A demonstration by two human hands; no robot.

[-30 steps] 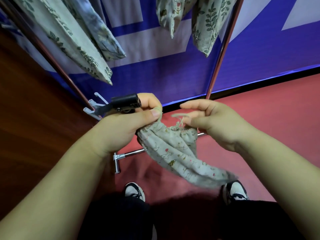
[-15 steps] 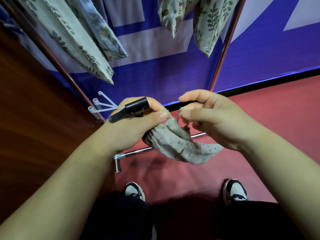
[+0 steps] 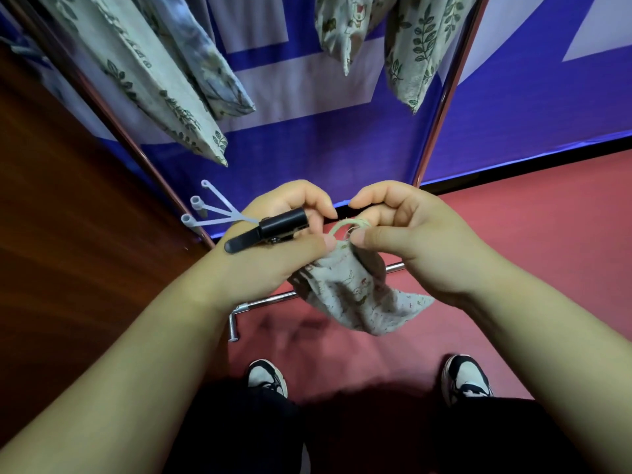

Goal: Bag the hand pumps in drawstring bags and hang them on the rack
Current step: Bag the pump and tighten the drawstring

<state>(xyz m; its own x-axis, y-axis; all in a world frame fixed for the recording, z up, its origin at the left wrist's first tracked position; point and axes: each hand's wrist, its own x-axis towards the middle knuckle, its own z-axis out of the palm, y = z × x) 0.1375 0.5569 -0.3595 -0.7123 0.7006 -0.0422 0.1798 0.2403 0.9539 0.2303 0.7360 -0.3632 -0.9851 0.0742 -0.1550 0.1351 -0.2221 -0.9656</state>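
Note:
My left hand grips a black hand pump whose white nozzle adapters stick out to the left, and its thumb pinches the mouth of a small grey printed drawstring bag. My right hand pinches the bag's pale drawstring loop at the mouth. The bag hangs limp between the hands. Its body looks flat, and the pump is outside it.
Several leaf-print bags hang from above on the metal rack, whose uprights and floor bar stand in front of a blue wall. A brown wooden panel stands at left. Red floor and my shoes lie below.
Both hands rose and came together at the bag's mouth. The bag swung up and bunched. My right hand now pinches the drawstring loop.

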